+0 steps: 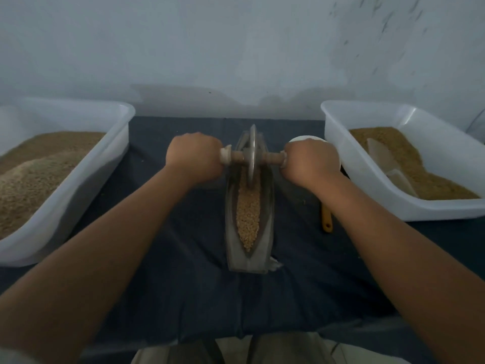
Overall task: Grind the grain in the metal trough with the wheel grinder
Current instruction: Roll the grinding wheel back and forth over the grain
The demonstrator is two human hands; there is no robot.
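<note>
1. Work area: 1 surface covered by a dark blue cloth (183,271), set against a pale wall (236,48).
2. Metal trough (231,232): 1 unit, boat-shaped and narrow. It lies at the centre of the cloth, between the 2 tubs, with its long axis pointing away from the person.
3. Grain (248,214): a pale tan fill in the channel of the trough. It runs from the near tip up to the wheel.
4. Wheel grinder (252,153): 1 metal disc, upright, with its edge down in the trough channel at the far half. 1 wooden axle (237,155) passes through the disc centre and crosses the trough.
5. Left hand (195,158): fingers curled round the left end of the axle, knuckles up.
6. Right hand (311,161): fingers curled round the right end of the axle, knuckles up.
7. Left tub (86,190): 1 white plastic tub holding a heap of tan and brown granular material.
8. Right tub (367,185): 1 white plastic tub holding brown grain and 1 translucent scoop (385,158).
9. White bowl (305,139): 1 unit, mostly hidden behind the right hand.
10. Yellow handle (326,219): 1 item on the cloth, partly under the right forearm. Its working end is hidden.
</note>
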